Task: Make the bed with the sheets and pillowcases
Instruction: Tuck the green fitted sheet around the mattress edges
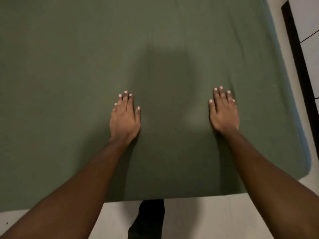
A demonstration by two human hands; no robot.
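A green sheet [69, 66] covered the bed and filled most of the view, lying smooth apart from a few faint creases near the middle. Its near edge ran along the bottom, and its right edge curved round a near right corner. Both hands lay palm down on the sheet, well apart, near the near edge. The left hand [124, 116] was flat, its fingers [125, 99] straight and close together, thumb slightly out to the right, holding nothing. The right hand [223, 113] lay the same way, fingers straight and only slightly spread, holding nothing. A pale floor [215, 218] showed beyond the near edge and on the right, where a dark strip [296, 54] ran along it. A dark-clad leg [148, 219] stood below the near edge.
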